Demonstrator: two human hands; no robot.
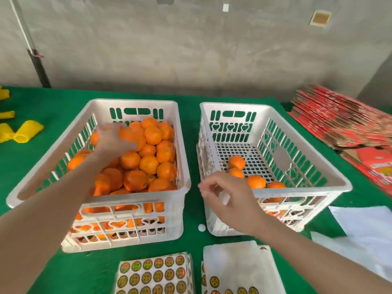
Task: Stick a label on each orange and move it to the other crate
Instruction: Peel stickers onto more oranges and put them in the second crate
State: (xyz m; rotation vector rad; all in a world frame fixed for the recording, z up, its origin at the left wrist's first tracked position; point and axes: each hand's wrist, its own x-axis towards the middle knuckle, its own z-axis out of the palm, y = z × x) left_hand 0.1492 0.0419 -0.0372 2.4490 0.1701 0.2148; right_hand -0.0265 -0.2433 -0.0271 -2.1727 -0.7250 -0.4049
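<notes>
the left hand [115,137], grip lost in blur, hung directly over the oranges [149,164]; the right hand [231,200] sat farther, fingers curled, hold unclear.

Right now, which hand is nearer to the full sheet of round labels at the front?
Right. The right hand is just beyond the label sheet, at the right crate's near wall; the left hand is farther off, over the oranges.
</notes>
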